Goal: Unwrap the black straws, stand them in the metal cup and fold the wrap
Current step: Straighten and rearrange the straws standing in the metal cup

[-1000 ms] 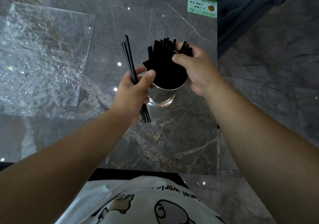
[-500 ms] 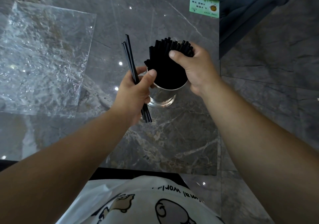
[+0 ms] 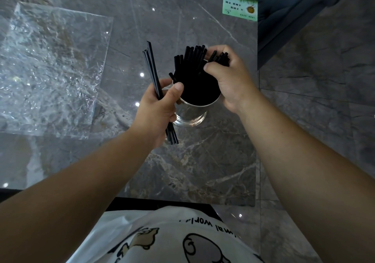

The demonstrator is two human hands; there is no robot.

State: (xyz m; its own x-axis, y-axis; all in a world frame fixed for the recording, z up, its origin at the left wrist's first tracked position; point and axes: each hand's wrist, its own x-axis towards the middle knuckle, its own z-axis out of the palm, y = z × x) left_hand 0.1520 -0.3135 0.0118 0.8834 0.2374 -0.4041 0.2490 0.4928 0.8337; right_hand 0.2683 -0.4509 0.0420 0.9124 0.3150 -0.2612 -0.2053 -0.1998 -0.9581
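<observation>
Left hand (image 3: 157, 108) grips a few loose black straws (image 3: 154, 74), fingers and thumb curled round them mid-length. Long axis runs near-to-far, tops tilted slightly left, bottom ends poking out below the palm. Thin, matte black, straight.

Metal cup (image 3: 190, 112) sits upright on the grey marble table (image 3: 203, 161), just right of that hand, touching its thumb side. Shiny steel, packed with a bundle of straws (image 3: 190, 64) fanning up and away.

Right hand (image 3: 231, 80) pinches the bundle's top ends, fingers curled around them.

Clear wrap (image 3: 50, 70) lies flat, crinkled, far left, well apart. Green card (image 3: 240, 7) at far table edge.
</observation>
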